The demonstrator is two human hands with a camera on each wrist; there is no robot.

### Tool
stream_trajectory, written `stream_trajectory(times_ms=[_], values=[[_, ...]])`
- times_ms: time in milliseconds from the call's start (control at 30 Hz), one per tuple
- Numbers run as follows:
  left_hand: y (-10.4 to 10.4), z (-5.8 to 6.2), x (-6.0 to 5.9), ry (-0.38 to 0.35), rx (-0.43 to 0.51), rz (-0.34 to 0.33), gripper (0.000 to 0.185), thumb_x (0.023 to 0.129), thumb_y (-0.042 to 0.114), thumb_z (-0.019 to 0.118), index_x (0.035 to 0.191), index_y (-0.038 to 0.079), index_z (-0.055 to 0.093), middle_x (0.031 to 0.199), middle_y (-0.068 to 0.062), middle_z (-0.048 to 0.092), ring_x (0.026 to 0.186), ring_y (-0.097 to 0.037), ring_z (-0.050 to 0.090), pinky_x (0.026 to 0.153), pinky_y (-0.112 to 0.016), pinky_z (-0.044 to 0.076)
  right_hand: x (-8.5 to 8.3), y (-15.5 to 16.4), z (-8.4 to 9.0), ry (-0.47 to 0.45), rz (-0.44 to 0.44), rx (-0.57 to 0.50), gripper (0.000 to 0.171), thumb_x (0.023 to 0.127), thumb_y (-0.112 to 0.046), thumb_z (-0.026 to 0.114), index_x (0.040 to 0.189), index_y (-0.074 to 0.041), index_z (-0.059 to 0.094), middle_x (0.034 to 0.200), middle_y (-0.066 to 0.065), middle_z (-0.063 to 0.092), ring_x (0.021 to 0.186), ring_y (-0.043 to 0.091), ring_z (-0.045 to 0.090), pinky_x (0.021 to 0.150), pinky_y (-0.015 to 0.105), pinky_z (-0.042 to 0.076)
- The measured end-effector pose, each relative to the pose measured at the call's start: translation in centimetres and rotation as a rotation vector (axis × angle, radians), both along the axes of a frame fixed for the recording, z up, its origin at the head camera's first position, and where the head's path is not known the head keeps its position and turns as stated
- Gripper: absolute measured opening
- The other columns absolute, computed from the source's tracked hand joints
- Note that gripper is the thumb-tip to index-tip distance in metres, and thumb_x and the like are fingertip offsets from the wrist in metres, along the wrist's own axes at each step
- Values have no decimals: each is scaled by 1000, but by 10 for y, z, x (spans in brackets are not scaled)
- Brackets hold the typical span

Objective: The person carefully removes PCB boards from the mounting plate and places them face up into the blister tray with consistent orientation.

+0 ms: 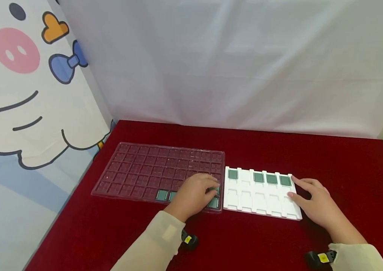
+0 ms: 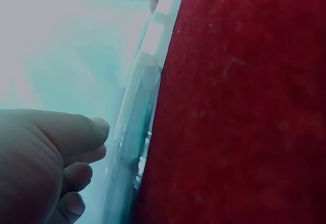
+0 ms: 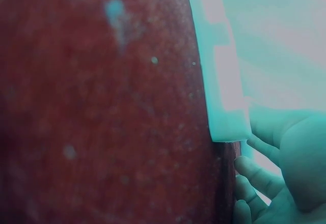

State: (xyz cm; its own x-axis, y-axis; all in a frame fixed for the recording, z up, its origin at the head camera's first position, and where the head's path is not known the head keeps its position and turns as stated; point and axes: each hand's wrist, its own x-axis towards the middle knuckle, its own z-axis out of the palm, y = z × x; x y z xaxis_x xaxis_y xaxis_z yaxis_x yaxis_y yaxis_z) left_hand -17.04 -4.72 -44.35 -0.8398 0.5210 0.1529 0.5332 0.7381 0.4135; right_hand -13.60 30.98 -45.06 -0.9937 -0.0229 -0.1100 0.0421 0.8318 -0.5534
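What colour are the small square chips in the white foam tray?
Dark green square chips, clearest in the head view.

We count two trays: one clear plastic tray (image 1: 144, 169), one white foam tray (image 1: 262, 199). Green chips (image 1: 271, 179): four in foam tray, at least three visible in clear tray. Two hands.

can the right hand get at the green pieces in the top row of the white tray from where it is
Probably yes: the right hand rests on the white tray's right edge, the nearest green piece sits uncovered just beyond its fingertips.
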Motion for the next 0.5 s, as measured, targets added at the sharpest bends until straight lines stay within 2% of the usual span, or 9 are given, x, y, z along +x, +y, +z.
stream_trajectory(times_ms=[233,500], values=[[16,10,-4,28,-36,-27,24,101,21,68,123,14,76,127,2,70,123,-17,62,110,-32,47,-1,2,-1,4,8,-5,69,100,-29,69,156,0,40,147,35,37,130,57,34,98,75,37],[34,17,-11,58,-7,-44,22,101,20,68,120,15,78,125,2,70,121,-15,61,108,-27,46,-2,2,-2,5,10,-6,69,100,-29,69,156,0,41,146,35,37,129,57,34,98,75,37]])
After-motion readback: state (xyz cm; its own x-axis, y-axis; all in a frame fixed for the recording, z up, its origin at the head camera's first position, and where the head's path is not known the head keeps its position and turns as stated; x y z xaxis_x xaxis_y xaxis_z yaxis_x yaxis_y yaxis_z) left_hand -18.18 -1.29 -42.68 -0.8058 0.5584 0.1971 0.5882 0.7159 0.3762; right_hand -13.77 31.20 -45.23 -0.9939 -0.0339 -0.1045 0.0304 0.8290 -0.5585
